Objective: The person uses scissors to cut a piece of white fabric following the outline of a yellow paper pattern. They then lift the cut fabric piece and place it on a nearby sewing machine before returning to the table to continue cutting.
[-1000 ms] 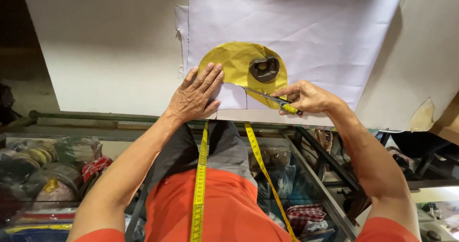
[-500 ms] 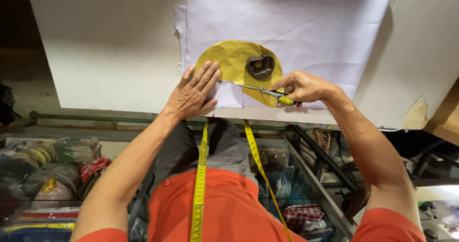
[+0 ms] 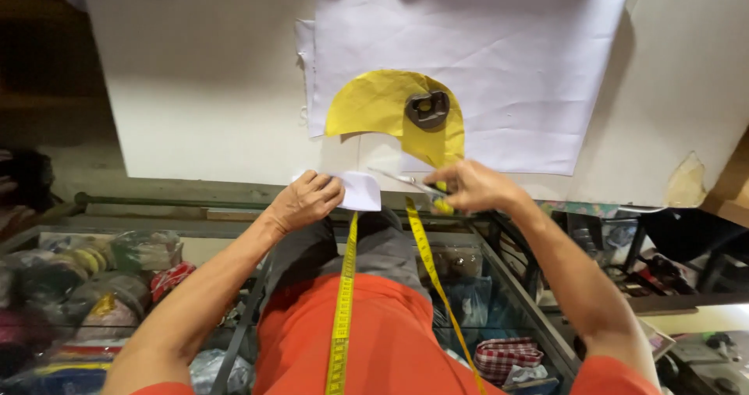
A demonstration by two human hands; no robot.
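Cutting step in hand: white offcut at worktop [image 3: 195, 91] edge.
Left hand [image 3: 306, 200] pinches white fabric piece [image 3: 360, 190]; right hand [image 3: 476, 186] grips scissors [image 3: 406, 180]; next cut likely needs fabric held taut.

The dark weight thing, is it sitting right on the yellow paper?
Touching. The head view shows the dark weight lying flat on the yellow paper, with yellow showing around it.

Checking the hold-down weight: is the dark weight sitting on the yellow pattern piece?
Yes, the dark weight rests on top of the yellow pattern piece, away from both the left hand and right hand.
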